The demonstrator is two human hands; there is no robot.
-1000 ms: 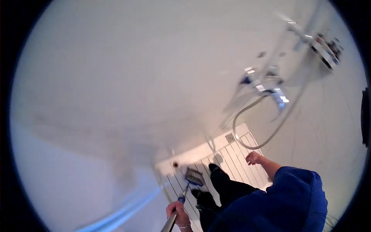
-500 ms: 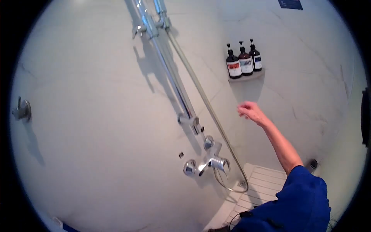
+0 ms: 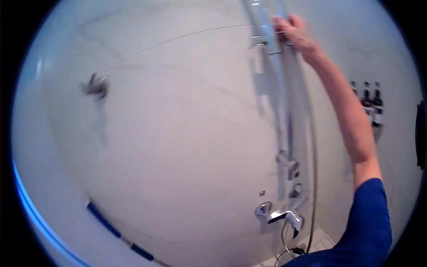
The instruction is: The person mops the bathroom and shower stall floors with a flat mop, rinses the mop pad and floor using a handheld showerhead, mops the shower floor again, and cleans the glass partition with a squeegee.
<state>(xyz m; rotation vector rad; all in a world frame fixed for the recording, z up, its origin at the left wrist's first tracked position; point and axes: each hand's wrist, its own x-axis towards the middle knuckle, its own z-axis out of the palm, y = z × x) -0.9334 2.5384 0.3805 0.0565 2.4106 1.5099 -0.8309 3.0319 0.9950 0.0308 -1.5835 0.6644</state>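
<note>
My right hand (image 3: 299, 35) is raised at the top, its fingers closed around the lower end of the hand shower (image 3: 280, 13), beside its holder on the chrome rail (image 3: 284, 98). Motion blur softens the fingers and the holder. The shower hose (image 3: 313, 164) hangs down to the right of the rail. Out of the frame is my left hand. A long pole with dark blue sleeves (image 3: 104, 219) slants across the lower left; its lower end runs out of view.
A chrome mixer tap (image 3: 287, 216) juts from the wall below the rail. A round wall valve (image 3: 96, 86) is at the upper left. Several pump bottles (image 3: 377, 107) stand on a corner shelf behind my forearm. Part of the slatted floor (image 3: 321, 242) shows at the bottom.
The view has swung up from the floor to the wall. My right hand has risen to the hand shower and closed on it. My left hand, earlier around the brush pole, has left the view.
</note>
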